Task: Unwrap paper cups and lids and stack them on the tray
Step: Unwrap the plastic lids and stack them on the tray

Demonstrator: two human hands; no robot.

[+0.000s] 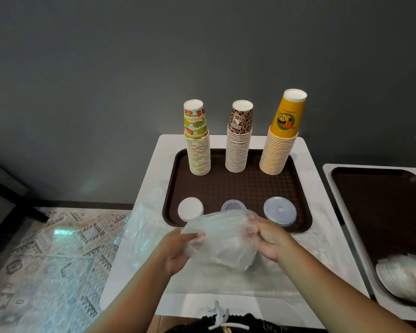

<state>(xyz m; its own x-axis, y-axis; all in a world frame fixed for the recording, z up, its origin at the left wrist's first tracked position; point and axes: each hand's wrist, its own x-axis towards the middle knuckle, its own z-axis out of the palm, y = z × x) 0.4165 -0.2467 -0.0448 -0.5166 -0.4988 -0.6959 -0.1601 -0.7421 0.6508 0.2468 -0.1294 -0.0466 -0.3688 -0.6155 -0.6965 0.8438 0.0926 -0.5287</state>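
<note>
A brown tray (240, 188) lies on a white table. At its back stand three upside-down cup stacks: fruit-print (197, 143), leopard-print (239, 140) and yellow (282, 135). Along its front sit a white lid stack (190, 209), a small clear lid stack (233, 205) partly hidden behind the wrap, and a larger clear lid stack (280, 213). My left hand (178, 251) and my right hand (267, 239) both grip a crumpled clear plastic wrapper (221, 239) just in front of the tray. Whether anything is inside it I cannot tell.
Loose clear plastic wrap (139, 227) hangs over the table's left edge. A second brown tray (382, 207) on the table to the right holds a plastic-wrapped bundle (404, 277). A patterned floor (46, 260) lies to the left, a grey wall behind.
</note>
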